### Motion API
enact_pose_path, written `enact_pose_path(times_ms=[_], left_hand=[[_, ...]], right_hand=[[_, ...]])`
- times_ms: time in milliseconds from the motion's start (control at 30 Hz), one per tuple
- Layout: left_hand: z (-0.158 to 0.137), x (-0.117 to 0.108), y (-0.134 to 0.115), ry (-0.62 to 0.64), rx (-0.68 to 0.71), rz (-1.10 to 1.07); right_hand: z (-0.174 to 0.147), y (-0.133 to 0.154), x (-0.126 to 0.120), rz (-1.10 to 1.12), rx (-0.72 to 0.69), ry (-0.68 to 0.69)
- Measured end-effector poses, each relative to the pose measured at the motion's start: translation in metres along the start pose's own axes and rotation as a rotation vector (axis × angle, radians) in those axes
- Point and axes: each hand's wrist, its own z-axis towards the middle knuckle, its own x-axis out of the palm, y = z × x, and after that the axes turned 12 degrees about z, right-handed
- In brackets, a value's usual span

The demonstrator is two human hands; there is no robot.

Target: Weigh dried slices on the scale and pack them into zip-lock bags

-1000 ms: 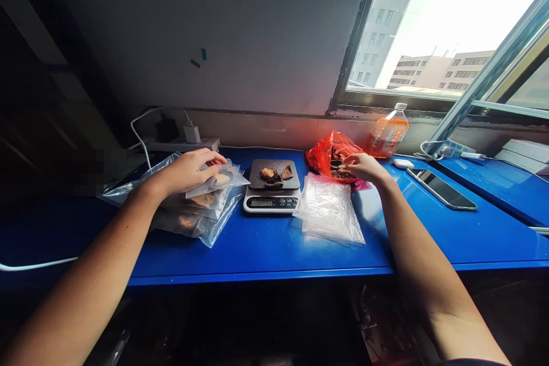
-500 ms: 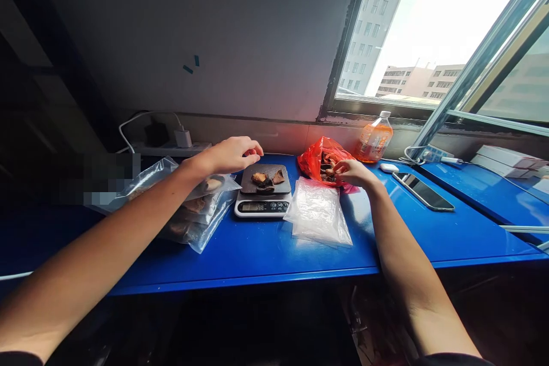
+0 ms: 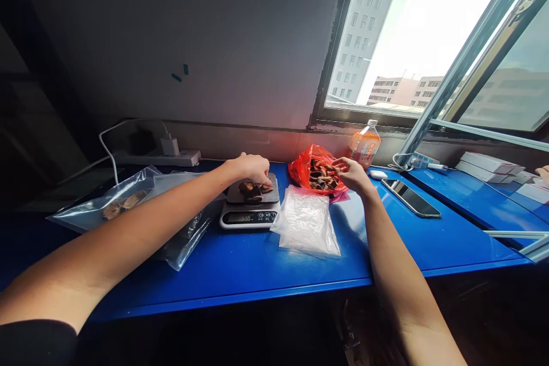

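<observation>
My left hand [image 3: 256, 169] is over the digital kitchen scale [image 3: 240, 219], fingers bent down and closed on a dried brown piece at the right of its plate. Other curled dried brown pieces [image 3: 252, 192] lie beside the fingertips. The display appears to read 96. My right hand [image 3: 350, 172] is at the right rim of an open red plastic bag [image 3: 301, 169], fingers apart, with no piece clearly visible in them. Many dried brown pieces [image 3: 322, 178] fill the bag. In front of it lies a stack of clear plastic bags [image 3: 306, 220].
Left of the scale, clear bags [image 3: 141, 183] hold more dried pieces, partly behind my left forearm. An orange drink bottle [image 3: 364, 144], a white earphone case [image 3: 378, 174] and a phone [image 3: 410, 198] are to the right. A power strip [image 3: 189, 158] runs along the wall.
My left hand has come down from above the scale onto the pieces. My right hand has drawn back slightly from the red bag's mouth. The view has shifted a little.
</observation>
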Motion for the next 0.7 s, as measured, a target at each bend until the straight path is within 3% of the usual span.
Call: enact_pose_path(times_ms=[167, 367, 533, 633, 700], left_hand=[[0.005, 0.002, -0.006, -0.086, 0.008, -0.020], [-0.009, -0.009, -0.004, -0.355, -0.031, -0.135], [-0.048, 0.000, 0.018, -0.655, -0.064, -0.468], [-0.073, 0.018, 0.035, -0.691, -0.182, -0.614], [-0.087, 0.032, 0.044, -0.675, -0.232, -0.717]], right_hand=[[-0.001, 0.006, 0.000, 0.023, -0.017, -0.015], [-0.011, 0.036, 0.005, 0.157, -0.139, 0.107], [-0.034, 0.075, 0.064, 0.201, -0.344, 0.259], [-0.048, 0.087, 0.105, 0.156, -0.362, 0.274], [-0.052, 0.089, 0.119, 0.169, -0.359, 0.291]])
